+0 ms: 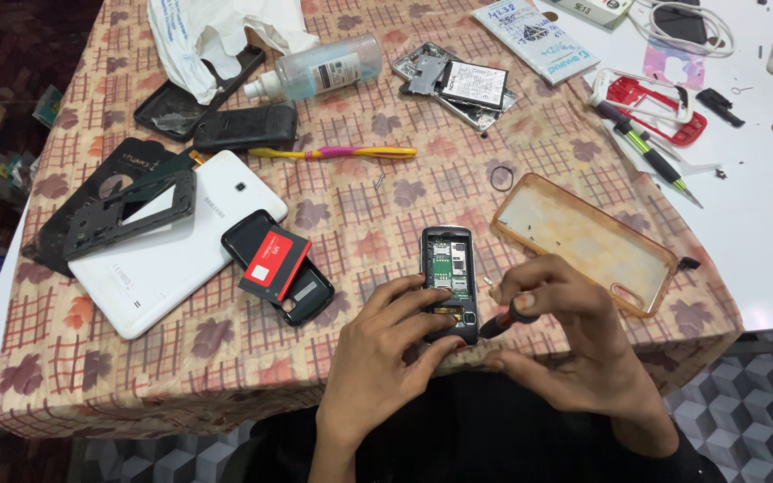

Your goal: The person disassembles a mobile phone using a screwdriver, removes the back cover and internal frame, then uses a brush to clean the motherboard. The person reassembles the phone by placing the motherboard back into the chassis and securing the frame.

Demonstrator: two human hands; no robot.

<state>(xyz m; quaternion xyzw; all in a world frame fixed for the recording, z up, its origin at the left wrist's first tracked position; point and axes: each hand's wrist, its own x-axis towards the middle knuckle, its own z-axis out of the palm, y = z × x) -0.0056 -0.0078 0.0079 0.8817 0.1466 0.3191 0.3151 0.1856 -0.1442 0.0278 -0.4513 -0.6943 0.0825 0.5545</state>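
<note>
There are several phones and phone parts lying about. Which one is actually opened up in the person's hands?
The small dark phone near the table's front edge, its back off and insides showing, left hand steadying it. The others lie untouched farther away.

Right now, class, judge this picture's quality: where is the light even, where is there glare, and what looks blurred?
Head view: even light on the tablecloth; glare on the white tabletop at right; the opened phone sharp; right hand slightly soft; dark floor at left edge underexposed.

Left hand (385,344) steadying an opened small phone (449,279) on the patterned tablecloth (351,215), right hand (565,331) gripping a red-handled screwdriver (510,317) beside it, white tablet (172,246) to the left
</note>
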